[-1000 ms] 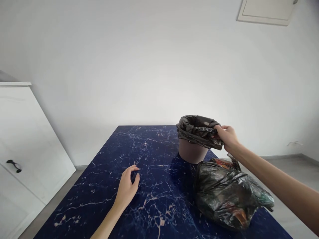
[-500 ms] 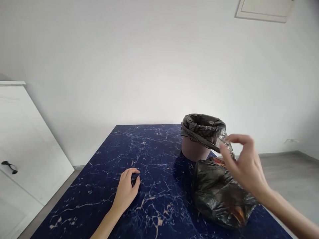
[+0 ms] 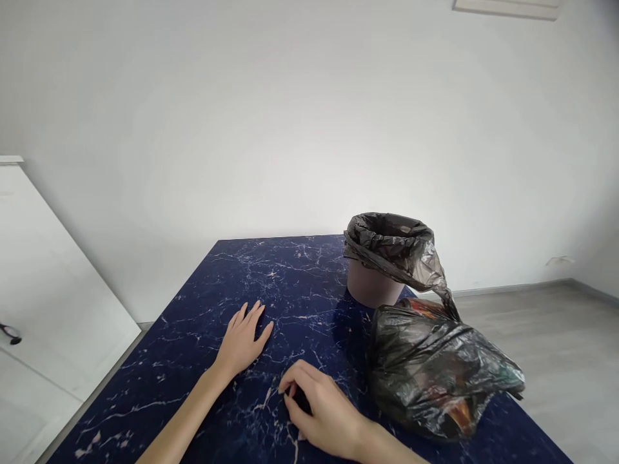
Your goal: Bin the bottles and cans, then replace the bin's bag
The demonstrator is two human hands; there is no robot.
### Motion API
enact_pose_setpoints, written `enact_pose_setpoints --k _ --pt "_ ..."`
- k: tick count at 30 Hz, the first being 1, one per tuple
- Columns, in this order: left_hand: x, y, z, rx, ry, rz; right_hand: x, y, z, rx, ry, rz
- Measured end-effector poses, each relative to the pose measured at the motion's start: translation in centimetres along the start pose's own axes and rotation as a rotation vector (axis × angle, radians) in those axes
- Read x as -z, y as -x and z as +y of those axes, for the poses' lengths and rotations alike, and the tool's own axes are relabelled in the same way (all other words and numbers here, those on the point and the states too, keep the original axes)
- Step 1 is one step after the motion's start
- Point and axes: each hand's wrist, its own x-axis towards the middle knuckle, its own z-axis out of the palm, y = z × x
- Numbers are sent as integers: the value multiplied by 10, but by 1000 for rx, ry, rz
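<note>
My left hand [image 3: 242,341] lies flat on the dark blue marbled tabletop [image 3: 280,277], fingers spread, holding nothing. Close by on its right, my right hand [image 3: 324,409] is at the near part of the table. Its fingers are loosely curled, with a small gap between thumb and forefinger and nothing visible in them. To the right of both hands sits a filled black plastic bag [image 3: 435,367], with orange and red contents showing through. Behind it stands a brownish bin [image 3: 370,283] with a black bin liner [image 3: 406,258] folded over its rim; part of the liner trails down to the bag.
A white cabinet [image 3: 58,309] with a dark handle [image 3: 10,334] stands on the left. The plain pale wall [image 3: 271,129] rises behind the table. Grey floor [image 3: 522,322] shows beyond the table's right edge, near the bag.
My right hand has moved left and toward me, away from the liner and bag. My left hand has uncurled and flattened. The liner's loose part now hangs down, and the view has shifted slightly.
</note>
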Motion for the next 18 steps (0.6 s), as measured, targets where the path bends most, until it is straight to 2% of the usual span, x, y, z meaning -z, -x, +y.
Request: enact_pose_setpoints --k 4,7,18 --pt "-1 -2 -4 -34 -6 -4 -9 -34 15 -135 -75 51" --pt "-2 3 -5 -64 -1 25 -10 -41 22 -196 -194 53" --pt "-1 12 -9 -103 63 60 -5 -32 14 -169 -203 25"
